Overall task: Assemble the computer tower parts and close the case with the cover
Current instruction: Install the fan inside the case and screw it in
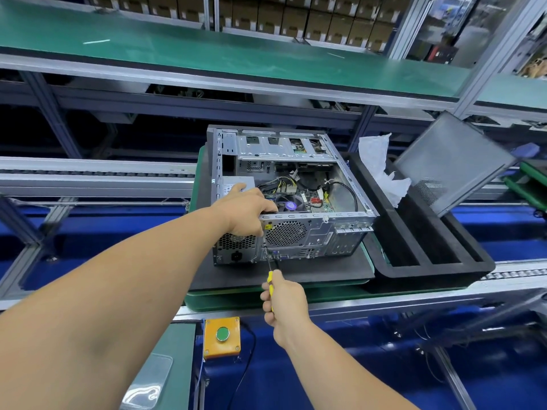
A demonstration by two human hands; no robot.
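Two hands busy: my left hand point(245, 207) grips the rear top edge of the open case point(291, 196) on its mat; my right hand point(282, 300) holds a screwdriver point(270, 272) at its back panel. Stiff, heavy steel with sharp rims, I judge; the cover point(453, 164) leans right of it.

A factory assembly line. An open computer tower point(284, 196) lies on a pallet on a roller conveyor point(97, 176). Behind it runs a long green-matted shelf point(207, 54) backed by stacked cartons point(296, 22); in front, an orange push-button box point(222, 337).
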